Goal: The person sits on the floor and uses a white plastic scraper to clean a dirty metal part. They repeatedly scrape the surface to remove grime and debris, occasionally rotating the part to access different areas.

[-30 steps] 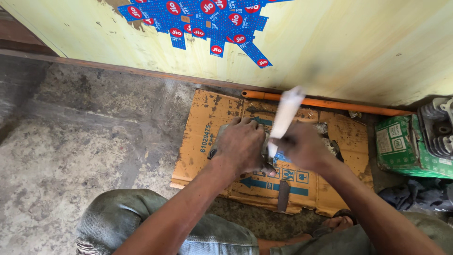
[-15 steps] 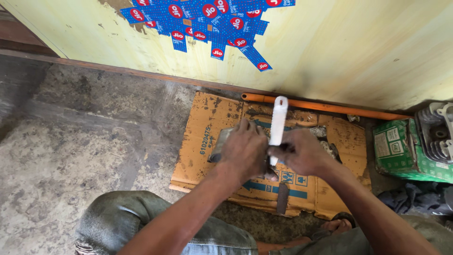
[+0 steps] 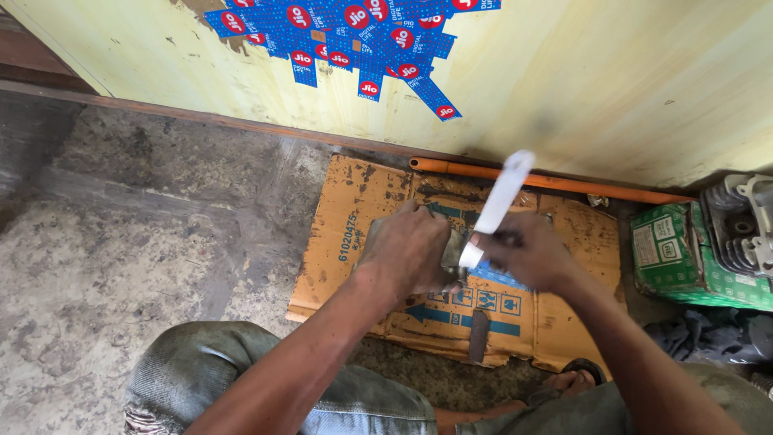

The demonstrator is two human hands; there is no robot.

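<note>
My left hand (image 3: pixel 411 250) is clamped over a small grey metal part (image 3: pixel 452 251) that rests on a flattened brown cardboard sheet (image 3: pixel 354 242). Most of the part is hidden under the palm. My right hand (image 3: pixel 527 254) grips the lower end of a white handled tool (image 3: pixel 499 201). The tool slants up and to the right, and its lower tip meets the metal part between my two hands.
A small dark flat bar (image 3: pixel 478 335) lies on the cardboard near my knees. An orange pipe (image 3: pixel 564 181) runs along the foot of the yellow wall. A green box (image 3: pixel 676 258) and a grey finned engine part (image 3: pixel 745 225) stand at the right. Rough concrete lies to the left.
The white tool stood nearly upright half a second ago and now leans to the right, as it did a second ago. My left hand stays on the metal part.
</note>
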